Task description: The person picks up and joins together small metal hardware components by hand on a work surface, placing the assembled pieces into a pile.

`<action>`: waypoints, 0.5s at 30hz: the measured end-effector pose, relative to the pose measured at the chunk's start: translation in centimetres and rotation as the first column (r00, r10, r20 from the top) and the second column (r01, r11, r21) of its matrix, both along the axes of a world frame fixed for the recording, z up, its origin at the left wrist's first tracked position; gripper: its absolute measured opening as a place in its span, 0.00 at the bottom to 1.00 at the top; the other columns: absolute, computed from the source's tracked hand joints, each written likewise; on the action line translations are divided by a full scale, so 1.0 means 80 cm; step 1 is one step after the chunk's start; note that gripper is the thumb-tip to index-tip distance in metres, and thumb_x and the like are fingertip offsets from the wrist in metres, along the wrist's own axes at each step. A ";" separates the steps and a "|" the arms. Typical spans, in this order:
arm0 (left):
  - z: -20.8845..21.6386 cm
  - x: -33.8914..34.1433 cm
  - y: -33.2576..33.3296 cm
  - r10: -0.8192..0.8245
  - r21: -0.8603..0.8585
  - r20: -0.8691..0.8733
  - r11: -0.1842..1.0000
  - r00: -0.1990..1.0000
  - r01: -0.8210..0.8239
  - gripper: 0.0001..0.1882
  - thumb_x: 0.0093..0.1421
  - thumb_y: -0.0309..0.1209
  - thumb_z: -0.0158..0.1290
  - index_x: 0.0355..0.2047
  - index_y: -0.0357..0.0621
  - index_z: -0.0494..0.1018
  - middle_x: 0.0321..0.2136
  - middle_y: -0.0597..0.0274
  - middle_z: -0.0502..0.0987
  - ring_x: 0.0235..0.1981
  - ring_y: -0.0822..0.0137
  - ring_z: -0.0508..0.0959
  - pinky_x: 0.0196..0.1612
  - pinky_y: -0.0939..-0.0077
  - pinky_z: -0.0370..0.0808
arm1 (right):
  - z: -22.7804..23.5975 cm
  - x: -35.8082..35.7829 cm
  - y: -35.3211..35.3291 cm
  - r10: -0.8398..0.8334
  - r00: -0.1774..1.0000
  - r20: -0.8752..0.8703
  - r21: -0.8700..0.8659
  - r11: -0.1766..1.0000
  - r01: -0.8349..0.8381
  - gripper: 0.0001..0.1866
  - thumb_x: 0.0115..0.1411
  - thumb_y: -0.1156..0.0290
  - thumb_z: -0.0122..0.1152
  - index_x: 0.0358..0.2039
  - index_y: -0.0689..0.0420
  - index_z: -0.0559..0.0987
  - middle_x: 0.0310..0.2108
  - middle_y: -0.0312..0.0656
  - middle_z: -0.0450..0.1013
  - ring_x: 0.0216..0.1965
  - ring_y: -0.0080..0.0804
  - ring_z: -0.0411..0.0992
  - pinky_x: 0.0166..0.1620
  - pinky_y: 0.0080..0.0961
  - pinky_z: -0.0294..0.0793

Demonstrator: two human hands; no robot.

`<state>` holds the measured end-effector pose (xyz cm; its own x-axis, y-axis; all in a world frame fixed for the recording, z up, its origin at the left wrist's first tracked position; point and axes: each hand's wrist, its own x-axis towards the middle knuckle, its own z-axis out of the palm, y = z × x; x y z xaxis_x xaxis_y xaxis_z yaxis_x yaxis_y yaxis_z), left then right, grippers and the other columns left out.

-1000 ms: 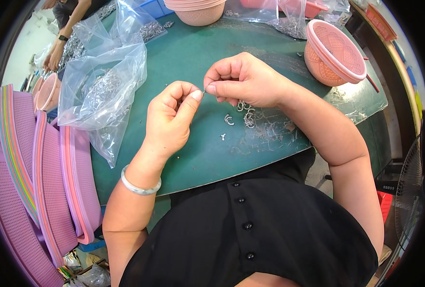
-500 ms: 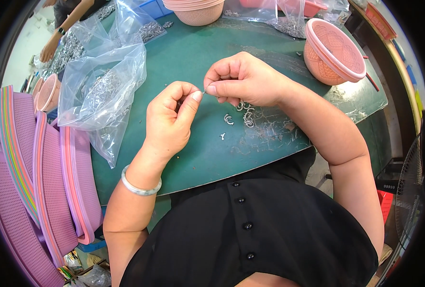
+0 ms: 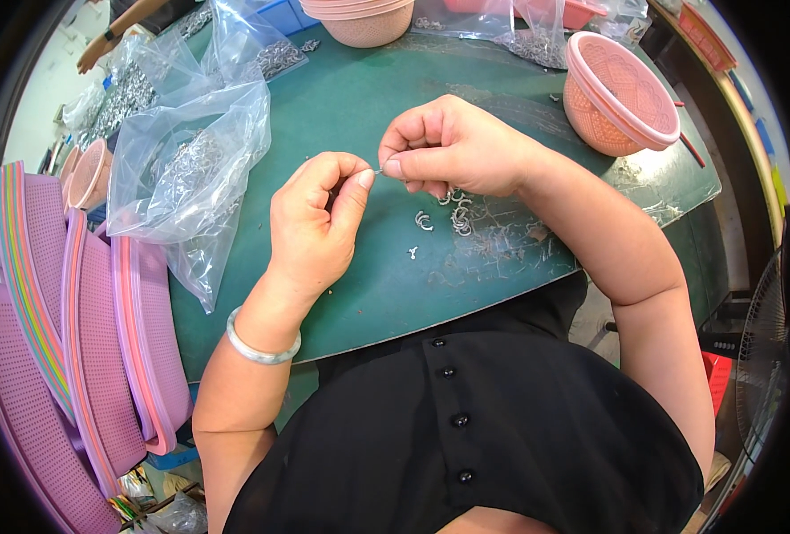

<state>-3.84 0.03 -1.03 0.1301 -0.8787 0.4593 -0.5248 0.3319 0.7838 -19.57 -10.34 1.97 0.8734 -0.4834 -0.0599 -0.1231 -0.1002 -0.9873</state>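
Over the green table, my left hand and my right hand meet fingertip to fingertip. Each has thumb and forefinger pinched on one tiny silvery metal part, mostly covered by the fingers. The right hand's other fingers are curled in. Below it lies a loose group of small curved metal pieces, partly hidden by that hand. A few more curved pieces sit just left of the group, and one small separate piece lies nearer to me.
A clear plastic bag of metal parts lies left of my hands. Purple perforated baskets stand at the left edge. Pink baskets stand at the back and right. A co-worker's arm reaches in at the far left.
My hands hold nearly the same pinch, with hardly any shift. The co-worker's hand at the far left has lifted up and away from the pile of metal parts.
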 end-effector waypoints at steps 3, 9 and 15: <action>0.000 0.000 0.000 -0.002 -0.019 0.012 1.000 1.000 0.002 0.02 0.53 0.23 0.51 0.25 0.37 0.69 0.17 0.65 0.68 0.17 0.76 0.64 0.21 0.83 0.62 | 0.000 0.000 0.000 0.003 1.000 0.011 0.028 1.000 -0.004 0.07 0.50 0.70 0.55 0.24 0.61 0.74 0.17 0.35 0.68 0.15 0.15 0.61 0.20 0.12 0.61; 0.000 -0.001 0.000 -0.001 -0.026 0.015 1.000 1.000 0.001 0.02 0.53 0.23 0.51 0.25 0.38 0.69 0.18 0.65 0.68 0.17 0.76 0.64 0.21 0.83 0.62 | 0.000 -0.001 -0.001 0.012 1.000 0.014 0.048 0.999 -0.013 0.07 0.50 0.70 0.55 0.25 0.61 0.74 0.18 0.35 0.68 0.16 0.15 0.61 0.20 0.12 0.61; -0.001 0.000 -0.001 0.001 -0.028 0.024 1.000 1.000 0.000 0.02 0.53 0.23 0.51 0.25 0.38 0.69 0.17 0.66 0.68 0.17 0.77 0.64 0.21 0.84 0.62 | 0.000 -0.001 0.000 0.011 1.000 0.017 0.089 0.996 -0.012 0.07 0.50 0.70 0.55 0.24 0.61 0.73 0.17 0.34 0.67 0.15 0.15 0.61 0.20 0.12 0.61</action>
